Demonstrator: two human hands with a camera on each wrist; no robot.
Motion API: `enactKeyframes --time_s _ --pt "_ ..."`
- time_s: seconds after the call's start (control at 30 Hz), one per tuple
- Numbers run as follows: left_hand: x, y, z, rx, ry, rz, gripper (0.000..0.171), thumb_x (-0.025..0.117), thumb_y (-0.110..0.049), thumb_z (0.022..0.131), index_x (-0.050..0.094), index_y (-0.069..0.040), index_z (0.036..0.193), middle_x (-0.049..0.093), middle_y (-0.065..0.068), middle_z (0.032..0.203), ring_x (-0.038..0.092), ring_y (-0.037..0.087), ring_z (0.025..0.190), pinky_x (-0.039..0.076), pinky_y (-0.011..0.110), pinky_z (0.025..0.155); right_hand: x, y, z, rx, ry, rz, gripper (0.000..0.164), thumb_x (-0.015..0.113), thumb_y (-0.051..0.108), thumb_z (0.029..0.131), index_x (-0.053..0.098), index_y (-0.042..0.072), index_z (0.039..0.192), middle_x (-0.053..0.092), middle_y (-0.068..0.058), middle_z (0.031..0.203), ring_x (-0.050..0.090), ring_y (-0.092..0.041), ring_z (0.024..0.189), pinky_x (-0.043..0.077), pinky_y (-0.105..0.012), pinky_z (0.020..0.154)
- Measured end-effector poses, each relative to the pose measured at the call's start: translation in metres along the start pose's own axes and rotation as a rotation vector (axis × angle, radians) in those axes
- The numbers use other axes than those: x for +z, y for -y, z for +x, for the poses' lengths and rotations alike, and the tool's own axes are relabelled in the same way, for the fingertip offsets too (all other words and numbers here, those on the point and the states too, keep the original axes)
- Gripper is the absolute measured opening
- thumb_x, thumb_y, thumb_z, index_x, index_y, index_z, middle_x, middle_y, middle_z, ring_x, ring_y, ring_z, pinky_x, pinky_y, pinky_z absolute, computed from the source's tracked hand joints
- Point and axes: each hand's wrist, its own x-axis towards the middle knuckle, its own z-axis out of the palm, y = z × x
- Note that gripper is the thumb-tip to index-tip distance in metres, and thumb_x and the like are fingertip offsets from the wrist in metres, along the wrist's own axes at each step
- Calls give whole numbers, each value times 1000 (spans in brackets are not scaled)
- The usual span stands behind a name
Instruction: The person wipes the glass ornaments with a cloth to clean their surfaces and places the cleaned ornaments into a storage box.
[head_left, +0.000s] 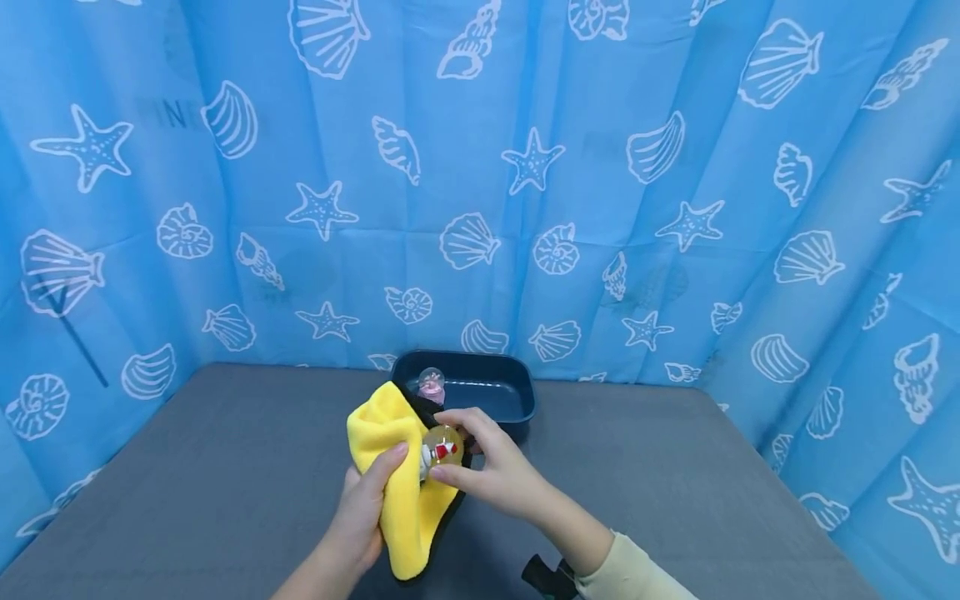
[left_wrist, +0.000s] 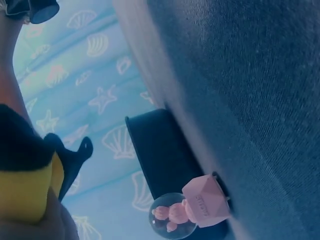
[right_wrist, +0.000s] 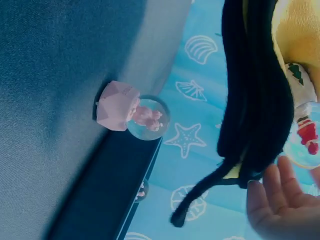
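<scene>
My left hand (head_left: 363,508) grips a yellow cloth (head_left: 405,500) with black edging and a black back, its thumb on the yellow side. Folded into this cloth is a snow globe (head_left: 445,446) with a red-and-white figure. Its pale base (right_wrist: 301,82) carries a green tree shape. The fingers and thumb of my right hand (head_left: 498,467) curve around the clear ball. In the wrist views, a pink snow globe (left_wrist: 205,201) with a faceted base stands by a dark basin (head_left: 487,387).
A small clear dome (right_wrist: 142,191) shows behind the basin's rim in the right wrist view. The grey-covered table (head_left: 225,483) runs back to a blue shell-patterned curtain (head_left: 480,183). A black strapped device (head_left: 551,577) sits at my right wrist.
</scene>
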Motion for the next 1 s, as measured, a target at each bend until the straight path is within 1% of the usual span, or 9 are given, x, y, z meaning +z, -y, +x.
enactKeyframes --time_s 0.1,0.2,0.27,0.37,0.47,0.6,0.77,0.9,1.0 --pt "1 0 -2 38 5 29 40 60 -21 92 40 0 120 55 4 94 57 16 82 49 31 76 1 1 1 36 0 -20 46 70 27 91 55 4 128 55 -2 104 49 -18 90 47 -30 75" --pt "1 0 -3 77 19 48 38 59 -18 92 41 0 120 55 4 93 57 17 82 49 32 75 2 0 2 17 10 -7 42 69 24 92 56 2 125 54 -1 96 48 -15 83 45 -25 68" --pt "1 0 -2 84 8 59 36 57 -18 94 41 0 120 54 5 94 56 17 82 49 32 74 2 -2 1 -6 9 7 40 68 22 92 56 2 125 54 -1 95 49 -14 82 46 -25 67" --pt "1 -2 -1 52 -17 71 39 55 -23 96 39 0 123 53 6 98 55 17 84 48 32 75 2 -5 1 -50 -19 15 39 69 19 92 58 2 126 56 -3 98 49 -13 84 46 -25 70" --pt "0 -6 3 3 -22 61 47 53 -33 99 35 -1 129 50 7 107 52 18 92 46 32 79 2 -7 1 -82 -34 47 40 69 15 92 58 0 127 57 -7 101 50 -14 82 47 -25 72" --pt "-8 -11 8 -42 0 -4 55 49 -45 99 32 -5 134 49 4 112 51 15 98 45 30 84 0 -9 -1 -101 -26 106 41 69 6 90 56 -2 128 59 -13 111 54 -17 88 51 -27 80" --pt "-16 -13 10 -88 62 -56 60 48 -51 99 34 -5 134 51 0 109 53 11 97 44 29 85 -3 -8 -3 -113 -66 106 43 70 -5 85 58 -1 126 57 -13 124 55 -25 109 49 -32 92" --pt "-13 -12 8 -145 137 -49 66 49 -51 98 30 -4 139 50 2 115 51 14 101 42 31 89 -2 -8 -3 -185 -90 84 42 67 -15 81 61 -2 120 55 -17 129 53 -28 115 50 -36 91" --pt "-9 -9 6 -157 165 -39 64 52 -45 97 29 -2 138 50 4 113 51 15 101 42 32 88 1 -9 -1 -259 -80 49 42 65 -19 79 61 -1 117 55 -18 127 53 -28 115 50 -37 92"
